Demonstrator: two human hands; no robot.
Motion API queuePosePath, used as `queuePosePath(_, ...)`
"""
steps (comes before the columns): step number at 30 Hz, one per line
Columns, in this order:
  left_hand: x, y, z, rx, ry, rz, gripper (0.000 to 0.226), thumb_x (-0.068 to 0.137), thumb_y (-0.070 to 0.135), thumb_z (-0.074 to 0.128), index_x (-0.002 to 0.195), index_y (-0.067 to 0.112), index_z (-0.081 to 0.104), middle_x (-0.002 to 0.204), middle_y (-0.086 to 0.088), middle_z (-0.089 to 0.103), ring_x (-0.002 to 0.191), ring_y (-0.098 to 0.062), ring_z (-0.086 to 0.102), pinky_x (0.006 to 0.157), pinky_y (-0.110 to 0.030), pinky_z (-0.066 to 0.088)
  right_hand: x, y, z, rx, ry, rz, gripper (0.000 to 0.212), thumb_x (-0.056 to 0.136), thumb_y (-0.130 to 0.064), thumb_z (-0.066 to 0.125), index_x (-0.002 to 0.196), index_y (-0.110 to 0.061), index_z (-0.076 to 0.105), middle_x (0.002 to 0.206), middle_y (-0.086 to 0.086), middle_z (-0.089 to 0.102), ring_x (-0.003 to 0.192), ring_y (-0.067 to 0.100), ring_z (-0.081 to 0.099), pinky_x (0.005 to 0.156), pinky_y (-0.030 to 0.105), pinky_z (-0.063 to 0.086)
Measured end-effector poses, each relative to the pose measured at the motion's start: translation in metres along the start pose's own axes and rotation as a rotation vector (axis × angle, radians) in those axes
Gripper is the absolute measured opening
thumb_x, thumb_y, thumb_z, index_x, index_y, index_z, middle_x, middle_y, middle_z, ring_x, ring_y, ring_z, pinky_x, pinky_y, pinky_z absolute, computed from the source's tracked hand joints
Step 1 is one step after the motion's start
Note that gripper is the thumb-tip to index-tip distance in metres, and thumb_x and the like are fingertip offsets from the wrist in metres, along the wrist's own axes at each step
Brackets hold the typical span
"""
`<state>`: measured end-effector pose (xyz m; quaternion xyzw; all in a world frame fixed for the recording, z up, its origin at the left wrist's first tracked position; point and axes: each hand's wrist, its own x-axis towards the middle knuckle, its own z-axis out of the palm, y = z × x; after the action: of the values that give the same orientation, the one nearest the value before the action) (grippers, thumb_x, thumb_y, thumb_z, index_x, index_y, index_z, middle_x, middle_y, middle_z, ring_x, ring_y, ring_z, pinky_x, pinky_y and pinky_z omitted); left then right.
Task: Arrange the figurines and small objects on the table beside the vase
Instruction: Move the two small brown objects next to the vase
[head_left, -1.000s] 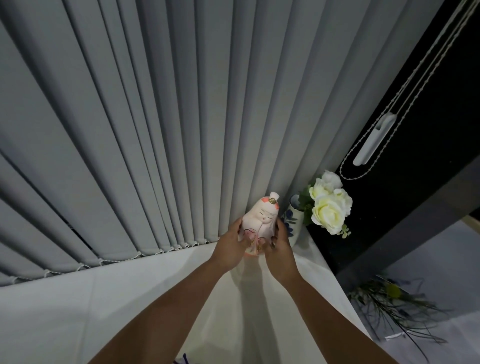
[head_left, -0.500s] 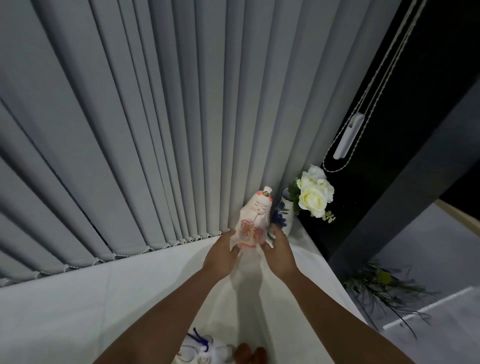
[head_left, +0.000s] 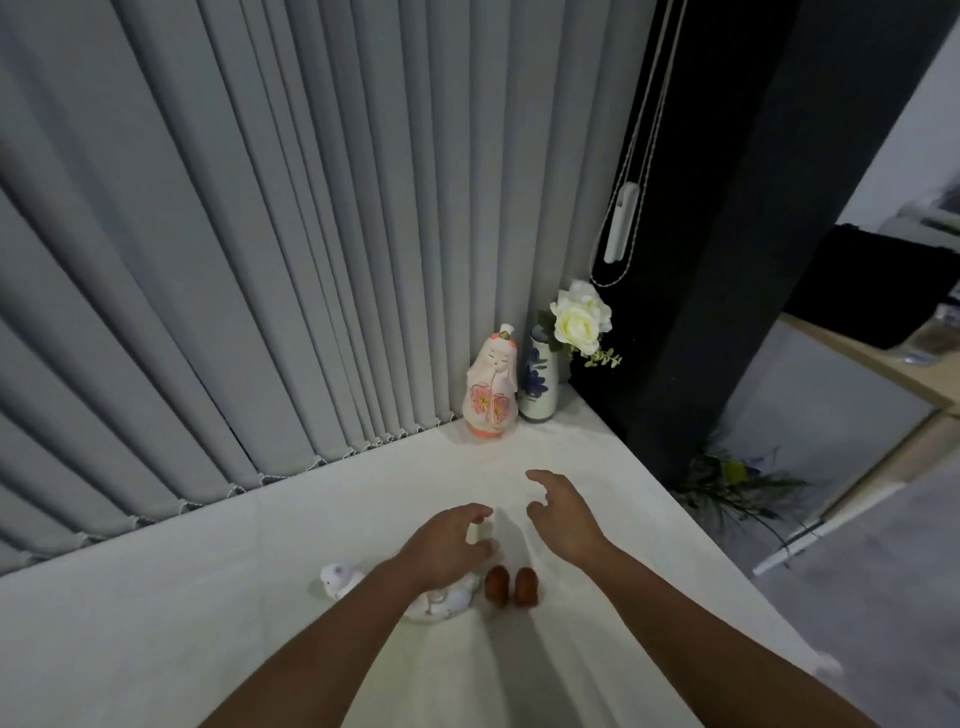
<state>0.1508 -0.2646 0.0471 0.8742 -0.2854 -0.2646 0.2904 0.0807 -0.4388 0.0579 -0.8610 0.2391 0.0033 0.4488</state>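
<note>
Your left hand (head_left: 451, 551) hovers with fingers loosely curled and empty above the white bird-shaped figurine (head_left: 343, 581) and two small brown rounded pieces (head_left: 511, 586). The pink-and-white ceramic doll figurine (head_left: 491, 387) stands upright facing you, just beside the blue-flowered white vase (head_left: 538, 385), well beyond your spread, empty right hand (head_left: 563, 512).

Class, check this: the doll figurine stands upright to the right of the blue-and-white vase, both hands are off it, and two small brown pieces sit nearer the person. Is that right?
Not quite. The head view shows the doll figurine standing left of the vase, not right. The rest holds.
</note>
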Motion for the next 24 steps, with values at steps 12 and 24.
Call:
queuePosePath(12, -0.022, -0.004, 0.042, 0.469, 0.059, 0.223, 0.026, 0.081, 0.029, 0.05, 0.103, 0.025, 0.064, 0.106, -0.004, 0.07, 0.102, -0.028, 0.061, 0.089, -0.037, 0.043, -0.071, 0.035, 0.042, -0.133, -0.006, 0.069, 0.039, 0.09, -0.021, 0.053, 0.129, -0.017, 0.053, 0.136, 0.003, 0.052, 0.126, 0.018, 0.047, 0.107, 0.028, 0.037)
queuePosePath(24, -0.026, -0.007, 0.056, 0.526, 0.129, 0.18, 0.032, 0.085, 0.011, 0.041, 0.106, 0.026, 0.06, 0.106, 0.006, 0.066, 0.117, -0.015, 0.048, 0.119, -0.046, 0.008, -0.074, 0.05, 0.062, -0.159, 0.081, 0.003, 0.015, 0.086, -0.011, 0.048, 0.093, -0.022, 0.055, 0.087, -0.006, 0.064, 0.082, 0.011, 0.057, 0.076, 0.027, 0.05)
